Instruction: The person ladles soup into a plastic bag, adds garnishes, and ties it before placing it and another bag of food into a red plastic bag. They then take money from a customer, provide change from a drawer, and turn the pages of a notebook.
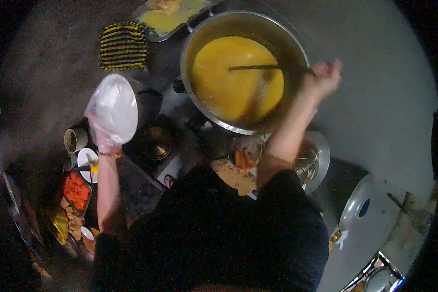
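My left hand (102, 134) grips a white plate (116, 107) with clear plastic over it, raised at the left of the pot. My right hand (326, 77) is closed above the right rim of a large metal pot (246, 130). Its fingers wrap round a dark stick-like handle (253, 67) that reaches over the yellow liquid (224, 87) filling the pot's bottom. My forearm casts a shadow across the liquid.
A black-and-yellow striped knitted pad (124, 46) lies at the upper left, beside a tray (173, 22) of yellow food. Chopped orange food (76, 189) and a cup (75, 140) stand at left. Near my body are a clear bowl (246, 148) and a metal lid (355, 204).
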Tool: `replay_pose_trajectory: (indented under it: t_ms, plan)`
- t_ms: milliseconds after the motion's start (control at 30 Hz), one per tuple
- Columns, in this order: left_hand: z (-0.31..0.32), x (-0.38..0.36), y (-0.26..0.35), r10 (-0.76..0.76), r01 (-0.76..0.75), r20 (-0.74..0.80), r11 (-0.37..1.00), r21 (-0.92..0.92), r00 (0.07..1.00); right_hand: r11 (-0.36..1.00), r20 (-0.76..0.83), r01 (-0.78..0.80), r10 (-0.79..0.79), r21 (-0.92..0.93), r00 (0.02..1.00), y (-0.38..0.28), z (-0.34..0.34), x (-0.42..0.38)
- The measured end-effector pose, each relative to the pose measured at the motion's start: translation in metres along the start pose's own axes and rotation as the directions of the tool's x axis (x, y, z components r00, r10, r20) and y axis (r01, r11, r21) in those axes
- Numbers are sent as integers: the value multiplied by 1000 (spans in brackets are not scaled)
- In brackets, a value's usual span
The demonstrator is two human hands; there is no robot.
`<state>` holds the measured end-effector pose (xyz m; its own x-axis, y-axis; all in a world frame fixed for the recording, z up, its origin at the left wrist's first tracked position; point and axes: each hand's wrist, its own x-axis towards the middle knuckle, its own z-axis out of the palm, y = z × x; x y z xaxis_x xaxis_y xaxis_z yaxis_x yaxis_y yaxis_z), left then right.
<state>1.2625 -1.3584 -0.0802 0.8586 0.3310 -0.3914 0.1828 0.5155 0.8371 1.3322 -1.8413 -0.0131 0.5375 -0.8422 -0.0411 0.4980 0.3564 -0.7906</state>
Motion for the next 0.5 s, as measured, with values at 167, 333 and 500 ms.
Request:
replay_pose_trajectory:
  t_ms: [167, 333, 500]
  plan:
    - [47, 37, 6, 65, -65, 56, 998, 9, 996, 989, 643, 139, -137, 48, 753, -124, -83, -16]
    - [31, 68, -9, -88, 87, 164, 996, 12, 983, 949, 346, 178, -81, -259, 935, -36, -85, -50]
    - [38, 78, -12, -109, 118, 223, 993, -28, 969, 979, 147, 140, -119, -146, 982, 64, 2, -36]
